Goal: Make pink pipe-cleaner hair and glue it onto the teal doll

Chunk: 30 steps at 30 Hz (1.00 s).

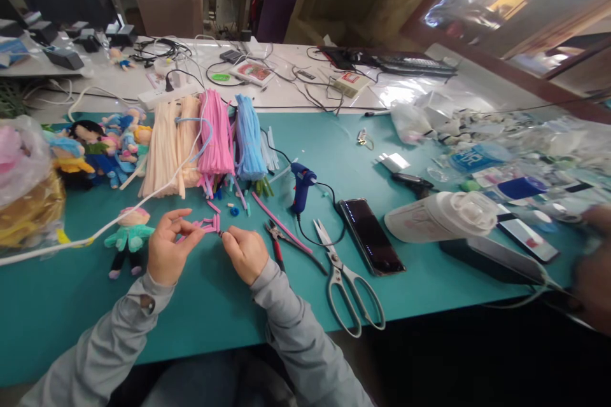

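My left hand (169,245) pinches short bent lengths of pink pipe cleaner (209,225) between thumb and fingers, above the green mat. Closed in a fist-like grip, my right hand (245,253) meets their right end. A small dark tip shows at its thumb, but what it holds is too small to make out. Beside my left hand lies a doll (128,235) with pink hair and a green top. Red-handled pliers (277,243) and a long pink pipe cleaner (281,222) lie just right of my right hand.
Peach (167,146), pink (217,137) and blue (249,140) pipe cleaner bundles stand behind my hands. To the right are a glue gun (302,186), scissors (341,280), a phone (371,235) and a white tumbler (439,216). A white cable (119,216) crosses the left side. Another person's blurred hand (594,267) shows at far right.
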### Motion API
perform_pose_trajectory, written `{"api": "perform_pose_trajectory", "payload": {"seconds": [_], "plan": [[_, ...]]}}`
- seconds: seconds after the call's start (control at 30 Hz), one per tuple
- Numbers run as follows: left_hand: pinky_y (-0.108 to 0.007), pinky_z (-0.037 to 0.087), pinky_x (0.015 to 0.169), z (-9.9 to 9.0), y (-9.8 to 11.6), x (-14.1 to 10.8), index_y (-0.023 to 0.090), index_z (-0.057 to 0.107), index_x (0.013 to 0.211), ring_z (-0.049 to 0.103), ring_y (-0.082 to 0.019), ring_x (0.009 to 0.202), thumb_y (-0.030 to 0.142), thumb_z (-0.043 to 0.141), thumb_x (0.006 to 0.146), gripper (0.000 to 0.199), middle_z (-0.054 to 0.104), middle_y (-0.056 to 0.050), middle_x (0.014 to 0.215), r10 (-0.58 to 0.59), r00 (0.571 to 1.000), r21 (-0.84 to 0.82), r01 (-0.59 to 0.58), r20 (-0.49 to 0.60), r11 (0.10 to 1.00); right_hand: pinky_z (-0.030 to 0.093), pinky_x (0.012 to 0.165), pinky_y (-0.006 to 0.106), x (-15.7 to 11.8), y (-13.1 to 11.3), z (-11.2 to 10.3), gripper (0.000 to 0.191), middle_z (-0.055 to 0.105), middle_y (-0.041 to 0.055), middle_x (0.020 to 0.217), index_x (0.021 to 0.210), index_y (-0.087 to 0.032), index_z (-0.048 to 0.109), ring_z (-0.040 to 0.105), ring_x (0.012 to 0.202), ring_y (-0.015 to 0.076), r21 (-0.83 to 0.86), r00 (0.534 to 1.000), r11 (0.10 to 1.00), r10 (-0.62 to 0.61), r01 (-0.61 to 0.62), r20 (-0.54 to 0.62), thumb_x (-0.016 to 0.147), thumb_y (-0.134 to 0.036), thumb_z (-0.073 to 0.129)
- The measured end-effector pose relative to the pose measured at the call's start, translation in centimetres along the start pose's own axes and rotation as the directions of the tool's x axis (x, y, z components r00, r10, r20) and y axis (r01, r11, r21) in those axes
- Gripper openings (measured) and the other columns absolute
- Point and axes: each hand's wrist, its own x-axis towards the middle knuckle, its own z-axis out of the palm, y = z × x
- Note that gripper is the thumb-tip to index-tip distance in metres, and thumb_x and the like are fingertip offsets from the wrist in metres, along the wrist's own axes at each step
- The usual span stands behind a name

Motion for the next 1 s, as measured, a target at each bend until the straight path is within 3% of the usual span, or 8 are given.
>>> {"api": "perform_pose_trajectory", "payload": {"seconds": [0.4, 0.57, 0.77, 1.0], "plan": [[-0.028, 0.052, 0.068, 0.1, 0.1, 0.0, 0.018, 0.059, 0.098, 0.062, -0.012, 0.058, 0.031, 0.078, 0.064, 0.041, 0.065, 0.006, 0.06, -0.004, 1.0, 0.001, 0.004, -0.001, 1.0, 0.022, 0.055, 0.027, 0.1, 0.3, 0.2, 0.039, 0.035, -0.0045, 0.05, 0.055, -0.021, 0.034, 0.033, 0.05, 0.0106, -0.004, 1.0, 1.0, -0.012, 0.012, -0.02, 0.092, -0.028, 0.041], [-0.028, 0.053, 0.068, 0.2, 0.4, 0.1, 0.018, 0.059, 0.096, 0.062, -0.012, 0.057, 0.031, 0.078, 0.062, 0.041, 0.064, 0.007, 0.058, -0.02, 1.0, -0.029, 0.02, -0.011, 0.999, 0.025, 0.055, 0.026, 0.2, 1.2, 0.3, 0.043, 0.038, -0.0035, 0.053, 0.058, -0.022, 0.034, 0.037, 0.052, 0.0113, 0.085, 0.997, 0.995, -0.039, 0.045, -0.063, 0.094, -0.044, 0.033], [-0.025, 0.053, 0.057, 0.4, 1.4, 0.3, 0.018, 0.058, 0.091, 0.061, -0.011, 0.05, 0.028, 0.079, 0.056, 0.042, 0.06, 0.009, 0.052, -0.118, 0.992, -0.148, 0.11, -0.044, 0.983, 0.027, 0.058, 0.027, 0.3, 2.1, 0.4, 0.052, 0.042, -0.0019, 0.056, 0.06, -0.022, 0.037, 0.041, 0.055, 0.0126, 0.156, 0.991, 0.983, -0.081, 0.098, -0.109, 0.093, -0.059, 0.021], [-0.024, 0.055, 0.057, 0.5, 1.7, 0.2, 0.018, 0.059, 0.09, 0.06, -0.01, 0.05, 0.025, 0.08, 0.055, 0.042, 0.061, 0.009, 0.053, -0.164, 0.985, -0.238, 0.149, -0.047, 0.96, 0.023, 0.055, 0.027, 0.2, 1.3, 0.4, 0.044, 0.035, -0.0041, 0.054, 0.058, -0.023, 0.031, 0.034, 0.051, 0.0112, 0.172, 0.992, 0.978, -0.109, 0.118, -0.061, 0.091, -0.052, 0.032]]}}
